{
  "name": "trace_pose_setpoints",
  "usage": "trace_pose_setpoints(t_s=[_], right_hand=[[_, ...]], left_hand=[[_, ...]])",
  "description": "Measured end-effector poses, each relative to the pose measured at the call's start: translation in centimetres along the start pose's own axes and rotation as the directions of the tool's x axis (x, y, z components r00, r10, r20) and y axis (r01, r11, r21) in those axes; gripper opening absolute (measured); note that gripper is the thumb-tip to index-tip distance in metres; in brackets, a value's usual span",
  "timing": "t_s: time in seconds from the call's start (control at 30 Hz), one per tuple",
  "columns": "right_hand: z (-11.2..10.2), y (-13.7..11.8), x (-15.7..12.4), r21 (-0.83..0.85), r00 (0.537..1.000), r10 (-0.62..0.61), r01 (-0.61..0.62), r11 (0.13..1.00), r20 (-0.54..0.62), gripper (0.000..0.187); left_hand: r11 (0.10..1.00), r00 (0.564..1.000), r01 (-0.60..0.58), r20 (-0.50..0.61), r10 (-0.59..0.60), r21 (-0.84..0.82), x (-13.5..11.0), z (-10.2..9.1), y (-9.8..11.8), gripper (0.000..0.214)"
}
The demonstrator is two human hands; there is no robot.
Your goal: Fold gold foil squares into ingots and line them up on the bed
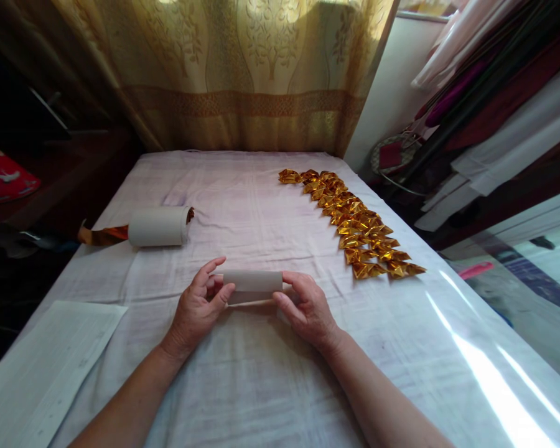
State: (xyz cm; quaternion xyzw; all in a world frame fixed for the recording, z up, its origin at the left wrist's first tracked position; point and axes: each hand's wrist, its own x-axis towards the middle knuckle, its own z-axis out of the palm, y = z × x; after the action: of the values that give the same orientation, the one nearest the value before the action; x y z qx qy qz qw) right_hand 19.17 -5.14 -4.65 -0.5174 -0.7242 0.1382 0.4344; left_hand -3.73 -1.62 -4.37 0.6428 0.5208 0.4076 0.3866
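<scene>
Between my two hands is a small curled sheet of greyish-white paper (252,281), held sideways just above the cloth-covered table. My left hand (200,303) pinches its left end with thumb and fingers, the index finger stretched out past it. At the opposite end, my right hand (308,308) grips the edge between thumb and fingertips. To the left lies a larger roll of pale paper (157,226), with a shiny orange-gold strip (103,236) trailing from it. Folded gold foil pieces (354,214) sit in slanting rows to the right.
White patterned cloth covers the table (242,205). A flat pale sheet (51,367) lies at its front left. Behind hangs a gold curtain (242,68); hanging clothes (504,124) flank the right side. A red item (4,174) stands at far left.
</scene>
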Motion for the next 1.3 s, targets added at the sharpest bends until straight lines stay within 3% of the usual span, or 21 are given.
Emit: trace_pose_setpoints(t_s=[0.13,0.27,0.4,0.57,0.67,0.77,0.87,0.93,1.0,1.13,1.3], right_hand=[[0.3,-0.3,-0.2,0.111,0.996,0.075,-0.070,0.991,-0.044,0.023],[0.7,-0.3,-0.4,0.198,0.979,0.202,-0.196,0.960,-0.008,0.035],[0.9,-0.2,-0.4,0.220,0.966,0.257,-0.255,0.942,0.021,0.038],[1.1,0.1,-0.3,0.028,0.964,0.262,-0.260,0.965,-0.055,0.035],[1.2,0.4,-0.1,-0.136,0.977,0.201,-0.209,0.968,-0.072,0.033],[1.3,0.6,-0.1,-0.211,0.986,0.162,-0.168,0.963,-0.047,0.032],[1.3,0.7,-0.1,-0.240,0.987,0.157,-0.160,0.958,-0.031,0.032],[1.3,0.7,-0.1,-0.241,0.986,0.164,-0.164,0.957,-0.018,0.032],[1.2,0.7,0.0,-0.231,0.985,0.174,-0.171,0.958,-0.005,0.033],[0.4,0.7,0.1,-0.171,0.979,0.198,-0.188,0.967,0.047,0.031],[-0.8,0.7,0.0,-0.068,0.970,0.200,-0.192,0.979,0.136,0.029]], left_hand=[[0.980,0.990,0.136,0.052,-0.130,-0.147,0.2,0.2,0.5,0.067],[0.982,0.984,0.171,0.056,-0.167,-0.078,0.1,0.2,0.6,0.067],[0.990,0.991,0.131,0.014,-0.132,0.047,-0.1,0.4,0.6,0.061],[0.975,1.000,-0.002,0.016,-0.001,0.224,-0.3,0.3,0.1,0.049],[0.910,0.989,-0.140,0.008,0.148,0.389,-0.2,0.1,-0.1,0.040],[0.801,0.943,-0.313,0.065,0.327,0.510,-0.2,0.0,0.2,0.027],[0.713,0.859,-0.511,0.246,0.449,0.480,-0.4,0.1,0.7,0.023],[0.677,0.801,-0.596,0.376,0.466,0.431,-0.8,0.4,0.7,0.023],[0.657,0.777,-0.620,0.456,0.435,0.429,-1.1,0.7,0.4,0.029],[0.638,0.785,-0.602,0.504,0.362,0.480,-1.4,0.9,0.1,0.039],[0.627,0.777,-0.616,0.498,0.384,0.476,-1.5,0.7,0.4,0.040]])
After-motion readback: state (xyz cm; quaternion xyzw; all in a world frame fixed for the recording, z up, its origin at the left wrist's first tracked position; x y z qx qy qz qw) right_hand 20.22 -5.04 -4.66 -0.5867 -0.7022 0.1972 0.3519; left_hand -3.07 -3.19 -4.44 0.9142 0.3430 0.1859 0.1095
